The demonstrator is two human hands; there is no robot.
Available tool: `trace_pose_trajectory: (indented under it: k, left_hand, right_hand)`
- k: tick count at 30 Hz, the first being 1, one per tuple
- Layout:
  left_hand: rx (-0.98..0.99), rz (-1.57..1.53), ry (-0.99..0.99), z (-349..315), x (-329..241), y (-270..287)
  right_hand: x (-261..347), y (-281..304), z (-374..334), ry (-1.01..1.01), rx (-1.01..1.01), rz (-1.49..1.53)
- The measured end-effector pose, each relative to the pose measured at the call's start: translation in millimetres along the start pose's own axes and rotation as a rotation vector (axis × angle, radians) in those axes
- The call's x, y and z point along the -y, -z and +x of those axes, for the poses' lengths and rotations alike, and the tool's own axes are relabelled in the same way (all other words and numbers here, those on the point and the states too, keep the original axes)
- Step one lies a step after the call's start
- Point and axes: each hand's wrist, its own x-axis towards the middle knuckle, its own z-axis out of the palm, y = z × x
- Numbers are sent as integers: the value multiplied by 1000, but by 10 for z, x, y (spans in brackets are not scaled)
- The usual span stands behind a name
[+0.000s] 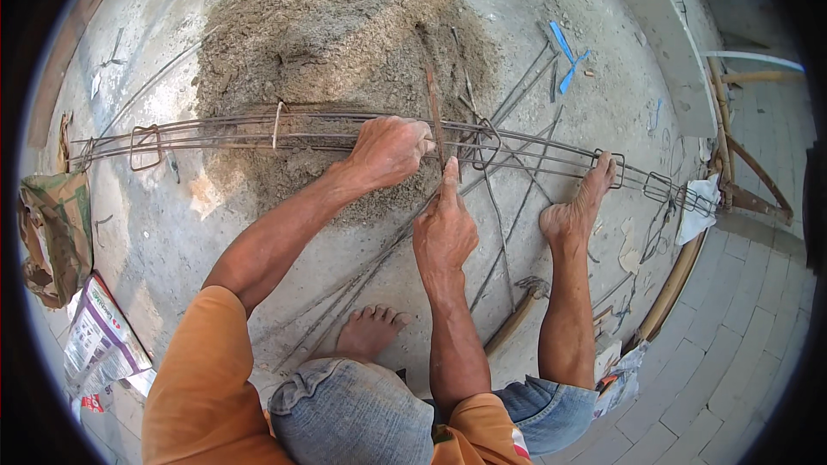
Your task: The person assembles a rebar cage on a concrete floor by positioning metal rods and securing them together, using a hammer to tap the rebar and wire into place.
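A long reinforcing cage of thin steel bars runs from left to right before me, with bent rectangular stirrups spaced along it. My left hand is closed round the bars near the middle. Its curled fingers hide the exact grip. Against the cage stands a narrow rusty metal strip, just right of that hand. My right hand is closed at the strip's lower end, index finger stretched along it. A loose stirrup sits tilted on the bars to the right. My bare right foot presses on the cage's right part.
A sand heap lies under and beyond the cage. Loose steel rods cross the concrete floor. A hammer rests between my right arm and leg. Blue strips lie at far right, a camouflage cloth and printed bag at left.
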Motion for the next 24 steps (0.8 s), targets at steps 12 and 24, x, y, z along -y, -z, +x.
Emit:
trace_pose_trajectory:
  k: [12, 24]
  left_hand:
    - [5, -10, -4, 8, -17, -11]
    - [-68, -56, -29, 1, -33, -43]
  right_hand:
    - [-54, -36, -39, 68, 83, -76]
    - [43, 117, -36, 3, 144, -125]
